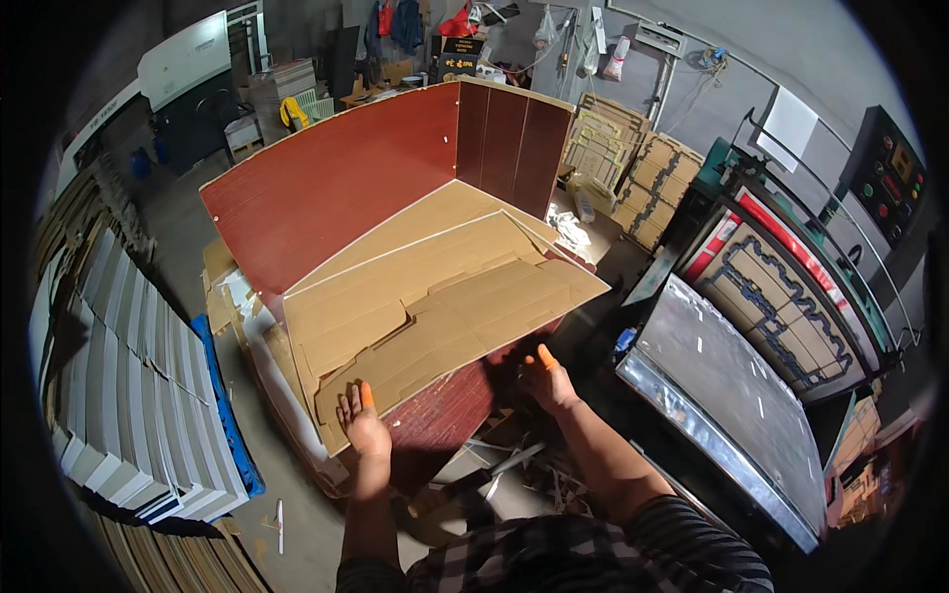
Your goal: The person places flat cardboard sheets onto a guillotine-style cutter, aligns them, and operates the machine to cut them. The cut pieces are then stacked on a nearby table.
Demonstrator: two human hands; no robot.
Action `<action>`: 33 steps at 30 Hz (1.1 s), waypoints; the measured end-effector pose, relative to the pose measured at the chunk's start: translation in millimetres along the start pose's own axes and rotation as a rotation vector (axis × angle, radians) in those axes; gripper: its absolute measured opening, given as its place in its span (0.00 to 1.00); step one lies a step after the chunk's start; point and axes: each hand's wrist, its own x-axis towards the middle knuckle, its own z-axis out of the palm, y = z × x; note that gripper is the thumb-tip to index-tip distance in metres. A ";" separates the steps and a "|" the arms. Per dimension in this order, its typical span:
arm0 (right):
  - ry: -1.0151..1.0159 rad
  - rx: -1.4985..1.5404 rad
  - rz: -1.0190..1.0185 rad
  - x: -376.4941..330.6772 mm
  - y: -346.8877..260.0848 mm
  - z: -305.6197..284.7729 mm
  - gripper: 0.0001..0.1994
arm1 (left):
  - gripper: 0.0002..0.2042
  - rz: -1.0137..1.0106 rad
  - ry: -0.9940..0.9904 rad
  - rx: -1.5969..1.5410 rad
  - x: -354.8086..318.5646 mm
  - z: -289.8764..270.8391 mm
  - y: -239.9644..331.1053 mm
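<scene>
Head view: a cardboard sheet point(474, 301) is lying slanted inside a red-walled stand point(341, 178), whose panels are apparently fencing it in; the left hand point(364, 425) is resting parted fingers near the stand's front-left corner, seemingly steadying; the right hand point(550, 383) is hovering off the sheet's front edge, finger state unclear.
</scene>
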 end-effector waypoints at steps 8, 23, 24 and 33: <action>0.184 -0.098 -0.096 113.7 -12.1 50.8 0.22 | 0.24 -0.015 -0.013 0.137 -14.5 15.6 3.1; 0.640 0.009 -0.154 232.5 -12.5 51.2 0.04 | 0.20 -0.089 -0.157 0.207 43.7 64.0 74.5; 0.722 -0.118 -0.100 234.2 -10.8 52.8 0.06 | 0.20 -0.031 -0.109 0.223 45.4 65.3 71.1; 0.729 -0.478 0.056 306.7 -33.6 40.5 0.14 | 0.34 0.064 -0.241 -0.004 71.0 86.1 71.2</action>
